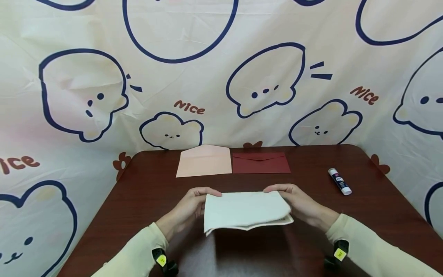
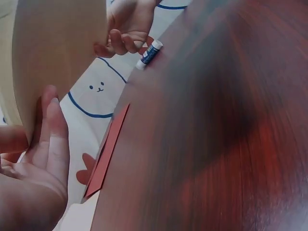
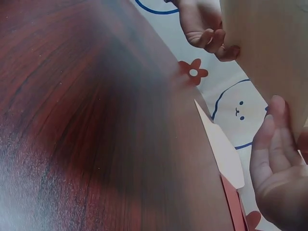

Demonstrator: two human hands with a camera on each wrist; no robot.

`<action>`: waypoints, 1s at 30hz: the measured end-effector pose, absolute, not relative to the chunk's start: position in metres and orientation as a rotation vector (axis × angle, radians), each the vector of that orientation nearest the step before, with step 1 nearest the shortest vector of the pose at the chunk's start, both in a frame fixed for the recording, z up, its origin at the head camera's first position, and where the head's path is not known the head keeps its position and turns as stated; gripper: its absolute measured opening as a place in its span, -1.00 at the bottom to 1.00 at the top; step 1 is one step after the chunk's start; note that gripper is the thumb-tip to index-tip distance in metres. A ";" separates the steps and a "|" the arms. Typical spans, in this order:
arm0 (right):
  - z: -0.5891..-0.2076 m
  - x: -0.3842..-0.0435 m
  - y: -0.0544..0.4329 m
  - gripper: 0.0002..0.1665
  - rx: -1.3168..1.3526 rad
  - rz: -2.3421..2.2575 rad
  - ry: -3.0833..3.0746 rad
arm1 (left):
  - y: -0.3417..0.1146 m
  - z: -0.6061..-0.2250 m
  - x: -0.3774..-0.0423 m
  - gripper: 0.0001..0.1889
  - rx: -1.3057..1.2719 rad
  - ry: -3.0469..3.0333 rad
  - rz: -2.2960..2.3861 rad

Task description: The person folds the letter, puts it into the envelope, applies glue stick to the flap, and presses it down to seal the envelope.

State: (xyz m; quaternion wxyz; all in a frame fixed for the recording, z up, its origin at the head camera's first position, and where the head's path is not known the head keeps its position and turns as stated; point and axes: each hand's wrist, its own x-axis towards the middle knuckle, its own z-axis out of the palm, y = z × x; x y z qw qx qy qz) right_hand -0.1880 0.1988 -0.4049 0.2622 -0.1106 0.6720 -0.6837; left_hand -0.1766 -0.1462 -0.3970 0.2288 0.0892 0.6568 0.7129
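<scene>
A folded stack of white paper [image 1: 245, 209] is held above the table between both hands, its loose layers parting along the near edge. My left hand [image 1: 192, 204] grips its far left corner, thumb on top and fingers underneath. At the far right corner, my right hand [image 1: 304, 204] pinches it the same way. From below, the paper's underside [image 2: 57, 48] fills the upper left of the left wrist view, where the left fingers [image 2: 57, 120] support it. In the right wrist view the right fingers [image 3: 276, 139] press against the underside too.
Along the table's back edge lie a pale pink envelope [image 1: 205, 163] with its flap up and a dark red envelope [image 1: 261, 163] beside it. A glue stick [image 1: 340, 181] lies at the right. Behind the brown table [image 1: 145, 184] hangs a printed curtain [image 1: 214, 84].
</scene>
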 end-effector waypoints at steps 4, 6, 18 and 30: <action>-0.400 -0.188 0.200 -0.58 -0.251 -1.822 1.864 | -0.146 -0.396 -0.176 -0.61 0.334 1.794 1.930; -0.398 -0.188 0.200 -0.51 -0.257 -1.790 1.910 | -0.145 -0.396 -0.175 -0.56 0.354 1.774 1.919; -0.403 -0.183 0.195 -0.72 -0.531 -1.513 2.384 | -0.134 -0.406 -0.173 -0.69 0.331 2.130 1.691; -0.402 -0.182 0.186 -0.78 -0.763 -1.489 2.258 | -0.117 -0.403 -0.168 -0.69 0.610 2.096 1.406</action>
